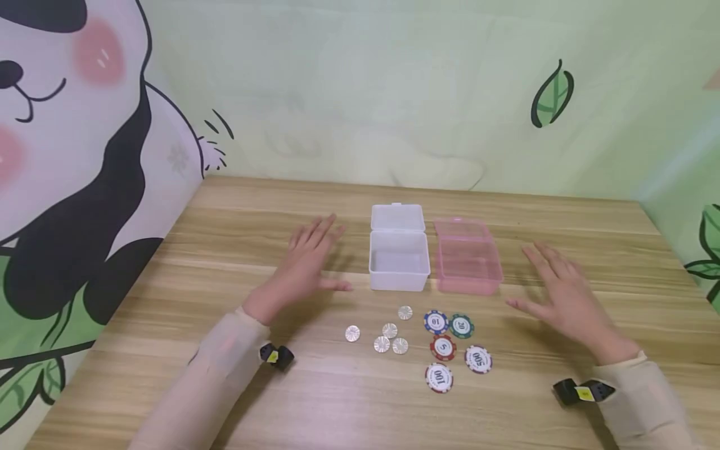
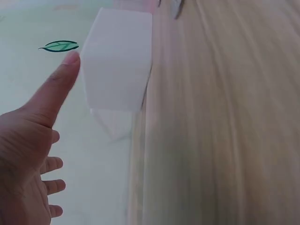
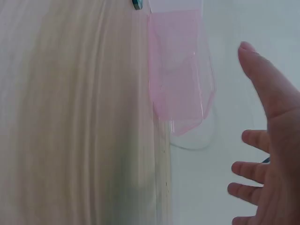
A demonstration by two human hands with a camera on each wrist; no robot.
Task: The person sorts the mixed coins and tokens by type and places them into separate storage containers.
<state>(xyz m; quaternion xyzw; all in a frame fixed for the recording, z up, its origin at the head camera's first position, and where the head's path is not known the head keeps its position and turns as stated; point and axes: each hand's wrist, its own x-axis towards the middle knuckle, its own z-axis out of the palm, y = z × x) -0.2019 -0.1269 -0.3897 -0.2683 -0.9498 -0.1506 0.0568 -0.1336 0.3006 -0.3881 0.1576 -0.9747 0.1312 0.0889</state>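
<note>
In the head view, a white plastic box [image 1: 399, 281] with its lid raised at the back stands beside a pink see-through box [image 1: 468, 285], also with its lid open. My left hand [image 1: 304, 265] is to the left of the white box, fingers spread and holding nothing. Right of the pink box, my right hand [image 1: 562, 300] has its fingers extended, thumb toward the box, and holds nothing. Several silver coins [image 1: 390, 330] lie in front of the white box. Several poker chips, among them a blue one [image 1: 435, 322] and a white one [image 1: 478, 359], lie in front of the pink box.
Both boxes and all the small discs lie on a wood-grain table [image 1: 315, 406]. Behind its far edge rises a pale green wall [image 1: 365, 94] with a panda painted at the left. Each wrist wears a small black camera [image 1: 277, 356].
</note>
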